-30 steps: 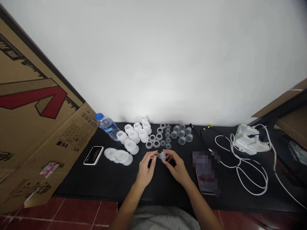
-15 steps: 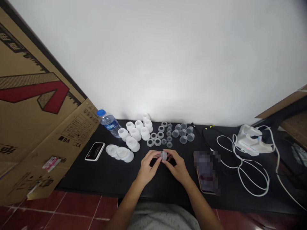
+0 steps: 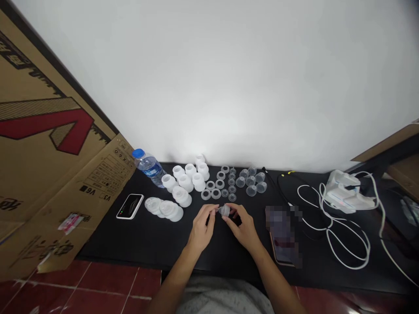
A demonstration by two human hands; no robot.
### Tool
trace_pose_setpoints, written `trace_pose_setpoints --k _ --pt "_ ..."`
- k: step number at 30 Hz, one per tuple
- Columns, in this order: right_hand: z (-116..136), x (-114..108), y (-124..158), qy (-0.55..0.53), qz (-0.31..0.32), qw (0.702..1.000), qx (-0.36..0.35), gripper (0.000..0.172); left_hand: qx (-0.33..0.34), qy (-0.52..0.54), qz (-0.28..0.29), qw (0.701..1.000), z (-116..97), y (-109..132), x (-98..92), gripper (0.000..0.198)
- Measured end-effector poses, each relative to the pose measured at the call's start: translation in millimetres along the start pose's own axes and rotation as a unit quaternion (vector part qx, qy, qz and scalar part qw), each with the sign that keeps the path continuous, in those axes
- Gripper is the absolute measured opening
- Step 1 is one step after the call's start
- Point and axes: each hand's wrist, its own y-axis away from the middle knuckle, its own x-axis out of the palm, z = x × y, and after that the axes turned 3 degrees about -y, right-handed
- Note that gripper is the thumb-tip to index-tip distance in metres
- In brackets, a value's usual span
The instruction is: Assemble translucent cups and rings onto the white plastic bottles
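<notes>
Two surfaces and a wall frame this view: what are they?

— A black desk (image 3: 131,244) runs along a plain white wall (image 3: 229,87), above a floor of dark red tiles (image 3: 108,283). A large flattened brown cardboard sheet (image 3: 49,144) with a red printed mark leans in at the left.

— How many of each thing stand on the desk?

— Eight white cylindrical plastic parts (image 3: 185,182), six clear plastic rings (image 3: 215,193), five smaller clear round pieces (image 3: 232,189), and seven clear plastic domes (image 3: 251,190), set in loose rows. A cluster of overlapping translucent discs (image 3: 163,209) is too stacked to count. There is one water bottle with a blue cap (image 3: 149,168), one flat black-and-white device with tiny lights (image 3: 130,206), one pixel-blurred phone (image 3: 283,235), and one white charger (image 3: 347,196) with a looped white cable (image 3: 347,244).

— And the hands?

— The left hand (image 3: 203,229) and right hand (image 3: 244,229) are curled toward each other, their fingertips pinching one small clear plastic piece (image 3: 224,211) from both sides. It is held just in front of the rows of rings.
</notes>
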Motion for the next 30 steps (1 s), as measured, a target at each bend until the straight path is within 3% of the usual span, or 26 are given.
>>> trace_pose_setpoints --k 4,8,15,20,23,27,30 --pt "-4.0 0.6 0.0 0.017 -0.054 0.998 0.025 0.034 -0.009 -0.046 -0.06 0.997 -1.8 1.6 -3.0 0.025" --pt "-7.9 2.5 0.5 0.027 -0.068 0.997 0.027 0.032 -0.023 -0.117 -0.075 0.99 -9.5 -5.8 -14.6 0.03" --pt "-6.2 4.7 -0.1 0.006 -0.074 0.997 0.018 0.033 -0.01 -0.259 -0.109 0.96 -19.7 -52.4 -29.4 0.051" --pt "-9.3 5.5 0.4 0.008 -0.076 0.997 0.024 0.032 -0.002 -0.331 -0.102 0.938 -10.0 -78.7 -29.5 0.037" --pt "-16.1 7.6 1.9 0.007 -0.066 0.997 0.03 0.034 0.023 -0.311 -0.1 0.945 -8.1 -79.2 -33.0 0.029" --pt "-21.6 9.0 3.7 0.018 -0.034 0.999 0.037 0.04 0.084 -0.216 -0.126 0.964 -19.2 -61.8 -40.9 0.025" --pt "-19.9 8.5 4.6 0.027 -0.03 0.998 0.038 0.037 0.098 -0.17 -0.096 0.976 -29.3 -44.9 -45.2 0.024"
